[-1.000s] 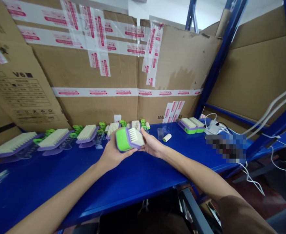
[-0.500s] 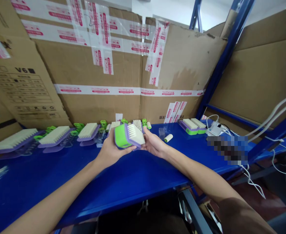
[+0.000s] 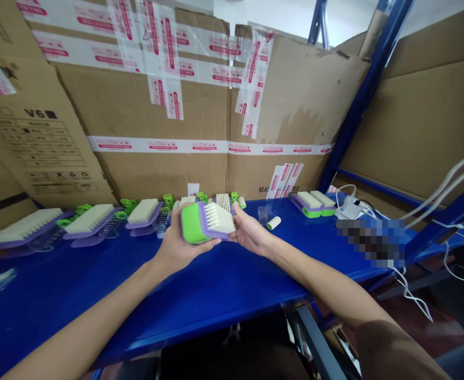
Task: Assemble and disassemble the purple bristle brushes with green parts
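Between both hands, above the blue table, is a scrub brush [image 3: 218,219] with a green body, a purple rim and cream bristles that face up and to the right. My left hand [image 3: 178,235] is closed around its green end, thumb along the lower edge. At its right end my right hand [image 3: 251,229] grips with closed fingers, partly hidden behind the bristles. Behind the hands stand bristle heads [image 3: 143,212] on purple plates, with green parts [image 3: 168,201] and clear plastic pieces beside them.
The blue table [image 3: 216,285] runs up to a taped cardboard wall [image 3: 156,169]. At the right are two green-and-purple brushes [image 3: 311,203], a white roller [image 3: 274,222], a white power adapter with cables [image 3: 348,208] and a pixelated patch. A blue metal post [image 3: 358,111] rises there.
The brush has turned slightly in my hands, so more of its green end and its bristle rows show. Both hands keep their hold in nearly the same place.
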The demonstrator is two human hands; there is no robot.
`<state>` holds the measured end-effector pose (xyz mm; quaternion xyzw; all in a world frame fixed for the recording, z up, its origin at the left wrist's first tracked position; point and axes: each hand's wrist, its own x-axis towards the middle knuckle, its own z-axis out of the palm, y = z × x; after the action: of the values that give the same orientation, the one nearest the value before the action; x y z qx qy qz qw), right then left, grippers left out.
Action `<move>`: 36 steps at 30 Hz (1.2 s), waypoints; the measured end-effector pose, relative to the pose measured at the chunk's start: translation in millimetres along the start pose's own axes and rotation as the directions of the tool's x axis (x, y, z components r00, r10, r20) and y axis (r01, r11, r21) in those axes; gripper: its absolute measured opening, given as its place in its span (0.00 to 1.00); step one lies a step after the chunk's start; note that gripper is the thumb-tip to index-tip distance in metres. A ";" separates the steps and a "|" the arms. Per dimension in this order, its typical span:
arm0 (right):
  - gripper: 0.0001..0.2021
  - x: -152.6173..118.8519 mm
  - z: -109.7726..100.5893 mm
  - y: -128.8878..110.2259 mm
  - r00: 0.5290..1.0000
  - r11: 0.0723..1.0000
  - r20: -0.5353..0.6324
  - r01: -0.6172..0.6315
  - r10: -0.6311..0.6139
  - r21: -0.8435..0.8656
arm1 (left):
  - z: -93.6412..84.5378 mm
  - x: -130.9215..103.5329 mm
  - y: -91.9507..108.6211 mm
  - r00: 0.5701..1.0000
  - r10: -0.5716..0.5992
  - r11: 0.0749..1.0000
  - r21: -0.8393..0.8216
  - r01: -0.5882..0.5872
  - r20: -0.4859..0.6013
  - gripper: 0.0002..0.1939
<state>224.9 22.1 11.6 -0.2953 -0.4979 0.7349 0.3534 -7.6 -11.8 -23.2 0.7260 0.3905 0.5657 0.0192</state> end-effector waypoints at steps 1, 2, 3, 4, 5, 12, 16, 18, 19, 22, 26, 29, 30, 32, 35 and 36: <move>0.35 0.1 0.8 0.9 1.000 1.000 -0.001 0.015 -0.015 0.008 | -0.3 0.7 0.9 0.998 0.005 1.000 -0.001 -0.005 0.055 0.49; 0.33 0.3 1.6 2.1 0.999 0.999 -0.016 0.029 -0.028 0.015 | -0.3 0.9 1.6 0.994 0.014 1.000 0.000 -0.014 0.107 0.47; 0.32 0.7 2.3 3.4 0.999 0.999 -0.037 0.034 -0.034 0.020 | 0.0 0.7 2.0 0.990 0.025 1.000 0.000 -0.025 0.137 0.46; 0.31 1.1 3.0 4.6 0.998 0.999 -0.055 0.030 -0.029 0.022 | 0.7 0.1 2.2 0.991 0.035 0.999 -0.005 -0.034 0.132 0.45; 0.31 1.4 3.6 5.5 0.998 1.000 -0.063 0.018 -0.017 0.022 | 1.6 -0.6 2.4 0.995 0.040 0.999 -0.013 -0.039 0.092 0.45; 0.36 -2.8 10.5 6.3 0.997 0.995 -0.021 0.078 -0.077 0.060 | -1.1 5.1 9.8 0.984 0.085 0.995 -0.056 -0.077 0.157 0.43; 0.36 -3.7 12.6 11.2 0.996 0.995 -0.021 0.083 -0.081 0.063 | -3.7 6.7 10.8 0.979 0.195 0.980 -0.054 -0.192 0.063 0.44; 0.37 -2.3 11.1 12.7 0.995 0.993 0.000 0.103 -0.103 0.056 | -2.8 5.8 9.8 0.977 0.208 0.975 -0.069 -0.210 -0.038 0.44; 0.38 -1.2 9.8 12.9 0.993 0.992 0.002 0.119 -0.119 0.050 | -2.5 5.8 9.7 0.978 0.204 0.976 -0.071 -0.207 -0.048 0.44; 0.41 1.9 5.4 12.2 0.991 0.991 -0.022 0.131 -0.131 0.023 | -3.4 8.6 11.5 0.969 0.217 0.976 -0.057 -0.212 0.114 0.41; 0.43 3.0 1.5 10.3 0.995 0.995 -0.012 0.103 -0.103 -0.014 | -6.4 13.0 13.4 0.938 0.346 0.937 -0.047 -0.345 0.019 0.44; 0.43 3.4 -0.3 9.6 0.990 0.989 0.003 0.143 -0.143 -0.036 | -8.2 14.4 14.3 0.949 0.316 0.947 -0.060 -0.317 -0.024 0.45; 0.42 3.9 -0.9 9.9 0.988 0.987 -0.008 0.155 -0.156 -0.043 | -8.6 14.9 15.0 0.955 0.296 0.954 -0.059 -0.294 0.032 0.43; 0.42 5.6 -2.3 11.3 0.988 0.987 -0.030 0.149 -0.151 -0.053 | -8.7 15.5 16.4 0.937 0.303 0.953 -0.047 -0.299 0.174 0.39; 0.39 7.4 -2.7 14.2 0.996 0.996 -0.018 0.089 -0.089 -0.029 | -6.6 15.3 18.2 0.914 0.385 0.923 -0.063 -0.380 0.128 0.40; 0.37 7.4 -2.3 14.9 0.997 0.997 -0.009 0.077 -0.077 -0.013 | -5.9 14.9 18.8 0.919 0.388 0.921 -0.070 -0.384 0.072 0.41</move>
<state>219.1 25.5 -3.8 -0.2817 -0.5118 0.7161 0.3820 -1.5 -18.5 -0.2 0.8113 0.2231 0.5375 -0.0565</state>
